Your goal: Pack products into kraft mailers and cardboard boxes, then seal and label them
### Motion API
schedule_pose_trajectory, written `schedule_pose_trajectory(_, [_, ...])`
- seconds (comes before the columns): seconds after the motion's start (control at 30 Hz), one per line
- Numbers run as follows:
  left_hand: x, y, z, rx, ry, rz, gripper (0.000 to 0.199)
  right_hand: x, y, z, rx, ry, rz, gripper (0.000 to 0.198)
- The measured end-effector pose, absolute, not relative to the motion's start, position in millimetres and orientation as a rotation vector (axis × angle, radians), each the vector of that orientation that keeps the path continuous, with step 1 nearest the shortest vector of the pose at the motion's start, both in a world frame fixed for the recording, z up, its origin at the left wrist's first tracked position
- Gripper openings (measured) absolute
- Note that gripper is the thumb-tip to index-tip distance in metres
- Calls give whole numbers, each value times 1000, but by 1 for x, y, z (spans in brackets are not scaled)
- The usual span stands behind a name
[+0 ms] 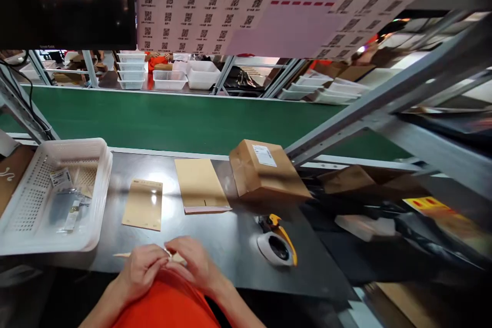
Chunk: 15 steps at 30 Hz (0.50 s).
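Observation:
Close to my body at the table's front edge, my left hand (pixel 144 269) and my right hand (pixel 196 264) meet with bent fingers. Both are closed on a small cream-coloured piece (pixel 179 258), mostly covered by the fingers, so its kind is unclear. A thin pale tip (pixel 122 254) sticks out left of my left hand. Beyond the hands lie a flat brown card or envelope (pixel 143 205) and a larger tan cardboard mailer (pixel 202 184) with a pale strip along its near edge. A yellow tape dispenser (pixel 286 241) with a white roll rests to the right.
A white plastic basket (pixel 103 184) at left holds small packets and a small bottle (pixel 72 215). A brown paper parcel (pixel 269 177) with a label stands at the back right. Behind runs a green conveyor belt (pixel 165 118); metal posts (pixel 346 113) and a code sheet (pixel 249 31) frame the view.

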<state>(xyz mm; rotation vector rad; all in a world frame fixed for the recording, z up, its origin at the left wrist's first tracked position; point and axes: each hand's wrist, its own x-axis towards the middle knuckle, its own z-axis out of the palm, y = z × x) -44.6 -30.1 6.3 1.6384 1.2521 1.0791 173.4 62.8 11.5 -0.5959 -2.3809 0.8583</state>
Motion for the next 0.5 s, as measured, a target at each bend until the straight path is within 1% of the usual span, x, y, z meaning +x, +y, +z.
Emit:
schedule_pose_trajectory(0.03, [-44, -30, 10, 1689, 1282, 1062, 39, 166, 61, 11, -542, -2402, 840, 30])
schedule_pose_trajectory(0.07, [-43, -29, 14, 1726, 1315, 1052, 40, 159, 60, 11, -511, -2414, 822, 27])
schedule_pose_trajectory(0.13, [-44, -29, 18, 1792, 1359, 1022, 40, 149, 59, 11, -507, -2421, 821, 29])
schedule_pose_trajectory(0.23, [-45, -33, 17, 1860, 1411, 1023, 36, 147, 58, 14, -563, -2449, 917, 31])
schedule_pose_trajectory(0.37, [-50, -44, 17, 1833, 1599, 1229, 33, 165, 69, 15, -698, -2517, 1022, 35])
schedule_pose_trajectory(0.5, [-70, -50, 25, 1641, 1817, 1465, 34, 194, 89, -3, -833, -2524, 1226, 29])
